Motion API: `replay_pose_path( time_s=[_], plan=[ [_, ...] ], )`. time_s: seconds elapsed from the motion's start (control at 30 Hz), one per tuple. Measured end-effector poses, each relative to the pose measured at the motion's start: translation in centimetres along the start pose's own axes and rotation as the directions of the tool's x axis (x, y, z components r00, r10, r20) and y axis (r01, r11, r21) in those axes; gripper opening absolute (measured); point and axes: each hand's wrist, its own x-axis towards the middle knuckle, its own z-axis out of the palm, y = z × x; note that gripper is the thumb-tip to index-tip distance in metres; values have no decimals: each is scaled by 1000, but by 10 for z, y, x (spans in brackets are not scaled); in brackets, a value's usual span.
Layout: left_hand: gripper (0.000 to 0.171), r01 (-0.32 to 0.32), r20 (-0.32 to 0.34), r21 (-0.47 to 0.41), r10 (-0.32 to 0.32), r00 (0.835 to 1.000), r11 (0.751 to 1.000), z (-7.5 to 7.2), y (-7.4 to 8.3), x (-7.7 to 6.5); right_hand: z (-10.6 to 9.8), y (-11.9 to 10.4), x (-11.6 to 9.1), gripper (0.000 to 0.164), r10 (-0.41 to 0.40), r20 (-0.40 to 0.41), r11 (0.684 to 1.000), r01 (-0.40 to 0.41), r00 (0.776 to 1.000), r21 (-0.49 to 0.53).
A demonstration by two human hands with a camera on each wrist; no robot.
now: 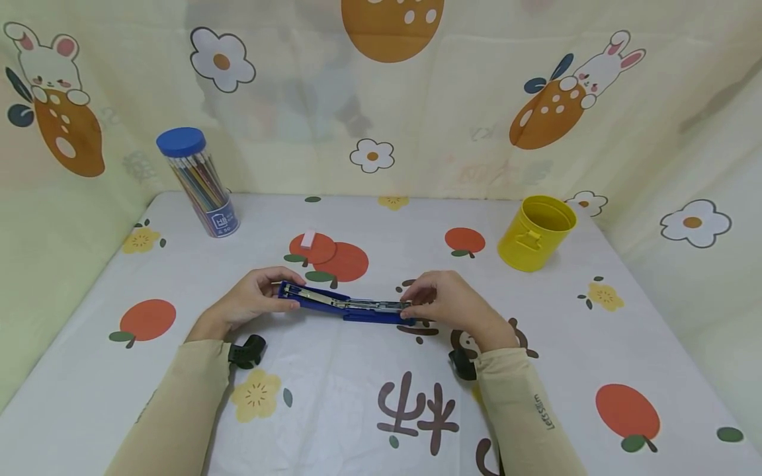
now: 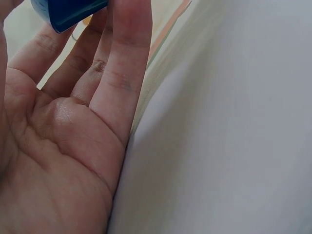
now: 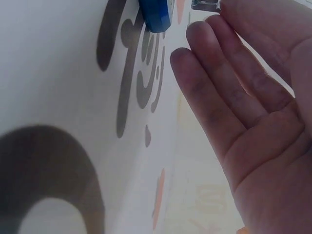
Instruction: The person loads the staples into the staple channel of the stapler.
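Observation:
A blue stapler [image 1: 321, 305], opened out wide, spans the space between both hands just above the table. My left hand [image 1: 253, 297] grips its left end between thumb and fingers; in the left wrist view the blue end [image 2: 68, 13] shows at the fingertips. With thumb and index finger, my right hand [image 1: 455, 304] pinches the metal part at the stapler's right end. In the right wrist view the blue base [image 3: 157, 14] and a bit of metal [image 3: 205, 5] appear at the top, while the other fingers [image 3: 214, 83] extend beside them. Whether staples lie inside cannot be made out.
Behind the stapler lies a small pale pink block [image 1: 307, 238]. A clear tub of pencils with a blue lid [image 1: 181, 142] stands at the back left, a yellow cup [image 1: 526, 248] at the back right. A patterned cloth covers the table [image 1: 333, 396]; curtains enclose it.

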Motion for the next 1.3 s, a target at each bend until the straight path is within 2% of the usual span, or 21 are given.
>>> replay_pose_path(
  time_s=[0.2,0.43,0.73,0.93,1.17,1.3],
  plan=[
    [48,-6,3,4,6,1000,1000,-1,0,-1,1,5,1,45,51,24,998,-52,998,36],
    [48,-14,-15,-6,14,1000,1000,-1,2,1,2,11,3,55,45,28,996,-47,999,76],
    [50,-135,-18,-35,134,991,990,6,14,3,4,15,3,58,21,26,994,-24,999,108],
    [45,-229,-35,-50,227,973,972,14,21,5,4,16,4,60,0,18,993,-3,1000,117],
    [47,-278,-59,-80,274,960,957,33,32,10,2,17,0,67,-7,10,987,5,1000,161],
    [48,-330,-83,-49,325,942,943,44,36,13,2,18,1,69,-24,10,985,22,1000,173]
  ],
)
